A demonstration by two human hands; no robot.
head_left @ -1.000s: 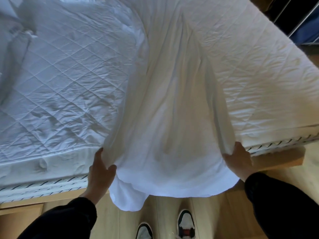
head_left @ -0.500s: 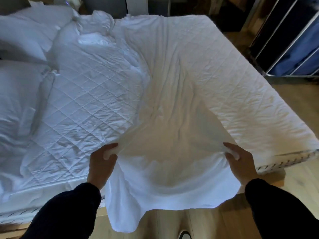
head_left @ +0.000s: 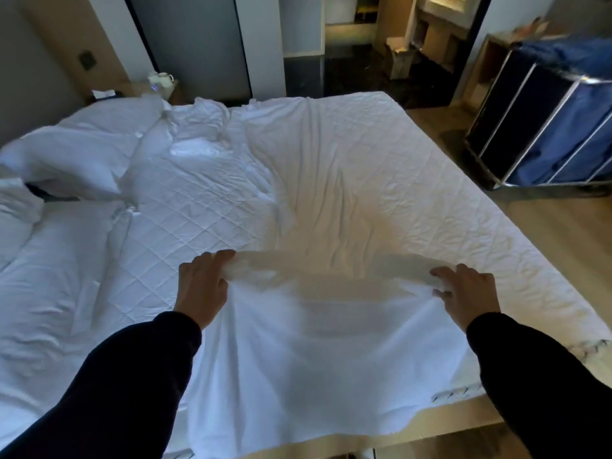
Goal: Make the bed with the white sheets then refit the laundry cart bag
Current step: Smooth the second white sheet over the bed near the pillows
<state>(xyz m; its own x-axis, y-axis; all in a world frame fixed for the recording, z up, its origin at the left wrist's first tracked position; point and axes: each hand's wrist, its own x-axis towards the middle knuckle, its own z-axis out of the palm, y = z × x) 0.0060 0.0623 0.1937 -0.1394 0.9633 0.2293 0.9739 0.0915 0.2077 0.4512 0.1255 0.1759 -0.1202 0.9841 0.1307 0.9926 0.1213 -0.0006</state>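
At the near edge of the bed (head_left: 516,246), both my hands are on the white sheet (head_left: 314,359). Left hand (head_left: 202,289) grips a bunched fold of the sheet's edge, fingers (head_left: 218,256) curled over the top of the cloth, back of the hand toward me. Right hand (head_left: 470,296) grips the same edge further right, fingers (head_left: 442,272) partly spread and bent into the fabric. Thumb is hidden by the cloth, so I can't tell how it sits. Between my hands the sheet edge is lifted off the mattress and blurred.

The sheet runs from the far side of the bed down to my hands, then hangs over the near edge toward the floor. Quilted mattress pad (head_left: 185,213) shows bare to the left of it. Pillows (head_left: 76,160) and crumpled white bedding are piled at the left end. Dark sleeves (head_left: 116,376) cover both my arms.

Laundry cart (head_left: 516,104), metal frame, stands on the wood floor (head_left: 556,226) off the far right corner of the bed, well apart from my hands. Blue bag (head_left: 586,127) sits in the frame, its top edge rumpled and blurred; can't tell how it is attached. White kettle (head_left: 161,79) is on a bedside stand at the back left.
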